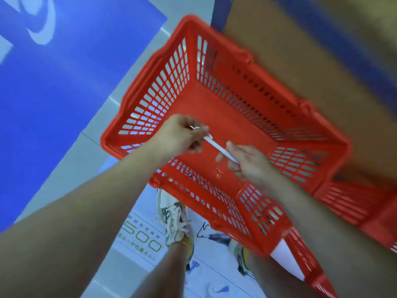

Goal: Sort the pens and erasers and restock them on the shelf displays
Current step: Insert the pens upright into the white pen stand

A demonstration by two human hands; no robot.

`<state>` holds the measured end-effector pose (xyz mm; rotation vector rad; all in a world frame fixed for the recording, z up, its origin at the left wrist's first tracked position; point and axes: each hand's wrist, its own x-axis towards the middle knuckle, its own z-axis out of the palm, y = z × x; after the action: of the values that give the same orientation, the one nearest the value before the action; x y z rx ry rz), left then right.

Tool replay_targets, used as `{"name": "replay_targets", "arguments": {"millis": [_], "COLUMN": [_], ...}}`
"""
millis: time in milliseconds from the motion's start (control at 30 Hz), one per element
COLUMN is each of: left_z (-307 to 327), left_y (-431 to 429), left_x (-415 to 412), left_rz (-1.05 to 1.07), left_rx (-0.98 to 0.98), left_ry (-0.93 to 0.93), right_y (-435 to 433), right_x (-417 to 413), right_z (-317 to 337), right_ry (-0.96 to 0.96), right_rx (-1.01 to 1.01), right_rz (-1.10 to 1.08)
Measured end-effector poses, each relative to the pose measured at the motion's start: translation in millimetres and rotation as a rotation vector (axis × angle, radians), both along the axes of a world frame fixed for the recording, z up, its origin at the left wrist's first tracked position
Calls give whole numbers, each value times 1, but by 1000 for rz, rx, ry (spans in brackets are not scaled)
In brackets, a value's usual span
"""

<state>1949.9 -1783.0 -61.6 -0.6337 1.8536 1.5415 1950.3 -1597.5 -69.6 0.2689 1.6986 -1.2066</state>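
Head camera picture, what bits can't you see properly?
Head view:
- White pen: both ends hidden, one inside the left hand, one behind the fingers of the right hand.
- Brown surface at top right: motion blur, so shelf or box cannot be told.
- Second red basket: cut off by the right edge.
- Floor print: characters too small to read.

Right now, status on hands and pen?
Left hand and right hand both grip one white pen. Pen above red basket. No obstruction seen.
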Motion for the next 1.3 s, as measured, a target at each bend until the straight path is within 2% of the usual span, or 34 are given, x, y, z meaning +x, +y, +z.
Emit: {"name": "replay_targets", "arguments": {"millis": [100, 267, 400, 500, 633, 733, 867, 967, 1067, 1167, 1300], "left_z": [109, 305, 433, 514, 600, 647, 694, 716, 731, 739, 735], "left_y": [4, 17, 47, 76, 107, 130, 167, 197, 231, 265, 310], "left_x": [2, -6, -12, -12, -7, -7, -13, -24, -36, -47, -58], "left_rz": [104, 189, 231, 208, 105, 19, -108, -136, -186, -251, -418], "left_rx": [7, -154, -254, -117, 180, 225, 186, 158, 116, 59, -32], "left_ry": [118, 286, 434, 478, 510, 570, 636, 710, 788, 848, 907], "right_y": [6, 23, 52, 81, 122, 149, 181, 214, 262, 309, 341], "right_x": [-8, -15, -13, -6, 4, 10, 20, 22, 21, 18, 15], "right_z": [109, 305, 437, 509, 583, 622, 661, 678, 681, 663, 621], "right_ry": [-30, 251, 420, 507, 539, 553, 589, 703, 776, 708, 488], "right_rx": [-107, -133, -170, -169, -190, -209, -236, -125, 15, 106, 98], "right_rz": [-91, -144, -180, -215, -288, -369, -477, -609, -897, -1136, -1185]}}
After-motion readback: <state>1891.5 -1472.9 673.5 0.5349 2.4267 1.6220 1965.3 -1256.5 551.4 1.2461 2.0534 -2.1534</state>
